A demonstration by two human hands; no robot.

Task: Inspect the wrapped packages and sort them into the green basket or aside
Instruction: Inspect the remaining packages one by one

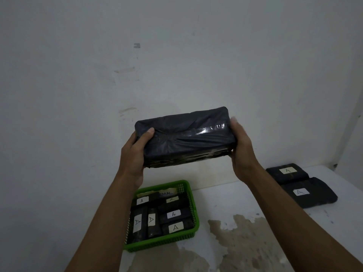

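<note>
Black-wrapped package [184, 136] is gripped at both ends by left hand [133, 154] and right hand [242, 150], raised above green basket [193, 211], apparently for inspection.

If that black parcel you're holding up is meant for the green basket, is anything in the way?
Nothing visible blocks the drop: the parcel hangs in open air above the green basket. The basket, though, already holds labelled packages across its floor, so it would land on them.

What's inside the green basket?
The green basket holds black wrapped packages, six showing white labels marked A, and a paper label at the back reading "RMAL". A forearm hides its left side; anything underneath is covered.
</note>
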